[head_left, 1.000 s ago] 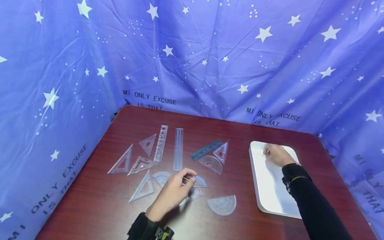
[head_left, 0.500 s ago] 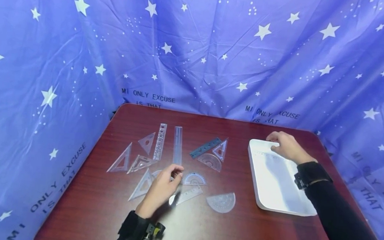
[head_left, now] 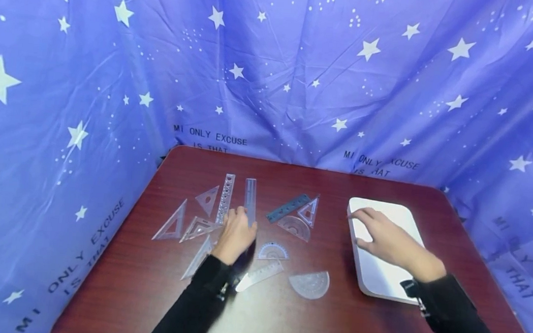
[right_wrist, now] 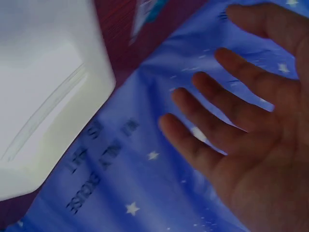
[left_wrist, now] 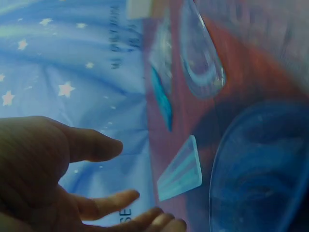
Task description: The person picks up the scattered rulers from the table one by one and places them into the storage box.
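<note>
Hovering near clear ruler (head_left: 250, 197), left fingers (left_wrist: 112, 203) spread.

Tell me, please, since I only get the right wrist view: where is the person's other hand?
Observer: The head view shows the left hand over the near end of a clear ruler.

Visitor: Ooh, is it holding that?

Observer: It doesn't seem so; in the left wrist view its fingers are spread, with nothing pinched between them.

Visitor: Anything half-round lying about?

Observer: Yes, in the head view one clear protractor lies left of the white tray, its curved edge towards the person.
</note>
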Motion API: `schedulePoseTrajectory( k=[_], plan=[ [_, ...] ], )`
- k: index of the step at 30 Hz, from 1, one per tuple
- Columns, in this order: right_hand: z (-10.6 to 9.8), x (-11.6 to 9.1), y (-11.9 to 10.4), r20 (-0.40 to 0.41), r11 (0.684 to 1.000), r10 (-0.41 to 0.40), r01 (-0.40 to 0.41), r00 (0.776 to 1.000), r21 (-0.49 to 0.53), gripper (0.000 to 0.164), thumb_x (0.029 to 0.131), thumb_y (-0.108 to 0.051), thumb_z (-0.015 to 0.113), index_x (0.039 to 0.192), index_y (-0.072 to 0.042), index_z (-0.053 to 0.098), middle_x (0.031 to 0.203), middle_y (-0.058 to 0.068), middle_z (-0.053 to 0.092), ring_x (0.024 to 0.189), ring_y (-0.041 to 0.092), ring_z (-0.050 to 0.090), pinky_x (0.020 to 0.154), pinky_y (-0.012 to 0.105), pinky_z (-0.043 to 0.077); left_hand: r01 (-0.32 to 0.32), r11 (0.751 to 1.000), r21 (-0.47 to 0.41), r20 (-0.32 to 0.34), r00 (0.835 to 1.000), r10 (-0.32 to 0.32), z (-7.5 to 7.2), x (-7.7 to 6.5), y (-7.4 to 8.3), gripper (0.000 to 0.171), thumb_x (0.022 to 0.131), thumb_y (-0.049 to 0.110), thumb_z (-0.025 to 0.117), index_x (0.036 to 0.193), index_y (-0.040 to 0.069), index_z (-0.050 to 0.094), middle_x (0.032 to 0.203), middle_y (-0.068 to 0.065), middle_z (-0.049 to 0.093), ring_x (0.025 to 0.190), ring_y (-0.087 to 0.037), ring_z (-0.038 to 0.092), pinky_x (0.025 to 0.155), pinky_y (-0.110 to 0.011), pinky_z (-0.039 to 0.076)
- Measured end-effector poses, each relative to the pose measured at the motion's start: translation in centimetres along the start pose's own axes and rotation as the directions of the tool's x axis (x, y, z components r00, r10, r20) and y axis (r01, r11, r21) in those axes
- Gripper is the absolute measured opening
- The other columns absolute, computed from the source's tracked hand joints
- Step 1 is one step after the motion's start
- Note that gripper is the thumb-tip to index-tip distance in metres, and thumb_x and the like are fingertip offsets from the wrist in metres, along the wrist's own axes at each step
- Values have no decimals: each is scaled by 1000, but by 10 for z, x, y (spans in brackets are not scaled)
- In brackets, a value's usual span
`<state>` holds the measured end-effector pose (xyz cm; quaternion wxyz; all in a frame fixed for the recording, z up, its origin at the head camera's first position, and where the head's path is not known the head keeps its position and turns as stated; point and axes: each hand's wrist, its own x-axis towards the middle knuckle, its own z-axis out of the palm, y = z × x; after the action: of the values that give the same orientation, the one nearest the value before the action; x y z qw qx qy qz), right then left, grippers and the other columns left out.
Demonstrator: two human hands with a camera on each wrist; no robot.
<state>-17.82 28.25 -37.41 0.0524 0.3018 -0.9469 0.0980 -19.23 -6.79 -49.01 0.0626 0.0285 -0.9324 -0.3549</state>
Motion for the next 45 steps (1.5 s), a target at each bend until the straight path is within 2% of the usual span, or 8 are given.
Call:
schedulePoseTrajectory(
  k=[6,12,21,26,32,40,43,45],
  plan=[
    [8,-25,-27,33,998,42,-43,999,35,54,85,-16,89,132,0,68,131,23,68,120,46,67,101,64,55,48,988,146,-4,999,-48,8,19,19,58,95,25,78,127,-20,58,118,-39,59,110,-54,58,93,-60,56],
    [20,-46,-38,39,988,125,-128,991,85,58,89,-22,87,138,0,65,138,24,66,127,48,64,103,66,54,75,959,272,-46,997,-64,17,33,31,43,89,12,79,114,-20,66,114,-36,59,105,-50,58,78,-51,60],
    [34,-65,-43,28,975,171,-173,985,137,57,90,-22,86,139,-1,66,140,21,66,129,45,64,105,64,53,273,948,164,92,953,-290,12,54,39,43,95,4,64,130,-19,58,126,-44,53,119,-61,54,91,-73,56],
    [35,-64,-42,17,978,162,-163,987,130,56,90,-21,85,138,-2,66,140,19,67,129,43,65,105,62,53,298,937,181,188,925,-330,8,64,28,63,92,15,73,141,-17,48,133,-42,53,127,-57,54,104,-65,54],
    [36,-55,-43,-29,984,123,-118,992,135,54,91,-19,84,139,-3,65,140,19,66,129,42,66,105,61,54,263,949,176,230,926,-299,26,81,5,86,85,27,85,148,-13,43,141,-41,53,135,-56,52,113,-61,49],
    [49,-34,-50,-205,972,131,-85,970,219,55,91,-11,83,141,1,63,135,20,68,120,38,69,97,56,57,72,997,-31,132,989,-68,31,70,21,76,69,23,95,132,6,56,123,-24,62,119,-43,56,104,-55,49],
    [58,-22,-56,-238,922,222,-124,945,366,56,92,-6,81,143,3,60,128,20,72,112,36,72,91,51,61,-9,998,-56,95,995,14,40,67,25,74,65,25,96,129,15,58,118,-15,61,111,-34,55,97,-53,47],
    [63,-14,-61,-213,851,309,-169,927,497,54,96,-5,78,145,4,58,127,22,72,114,38,72,94,46,63,-56,996,-63,83,995,61,43,61,31,72,66,24,95,128,17,59,117,-12,59,109,-32,54,96,-56,46]
  ],
)
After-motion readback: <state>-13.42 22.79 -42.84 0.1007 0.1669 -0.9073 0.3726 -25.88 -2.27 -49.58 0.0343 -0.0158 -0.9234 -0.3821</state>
